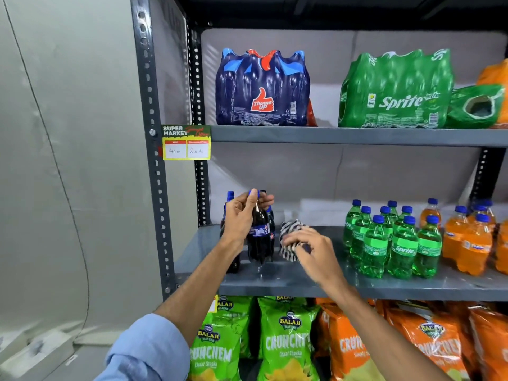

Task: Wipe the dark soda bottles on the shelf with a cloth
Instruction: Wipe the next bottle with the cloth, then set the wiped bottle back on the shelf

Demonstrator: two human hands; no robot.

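Left hand (pixel 239 219) fingers closed around one dark soda bottle (pixel 259 237) neck, near the middle shelf (pixel 302 281) left edge, right hand (pixel 310 247) clutching one striped cloth (pixel 290 235) beside it, at least two more dark bottles (pixel 229 204) behind.

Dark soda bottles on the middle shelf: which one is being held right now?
The front dark soda bottle, gripped at its neck and blue cap by the left hand; the other dark bottles stand untouched behind it. The right hand holds the striped cloth.

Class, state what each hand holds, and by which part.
Left hand: dark soda bottle, gripped at its neck, just under the cap. Right hand: striped cloth, bunched in the fingers.
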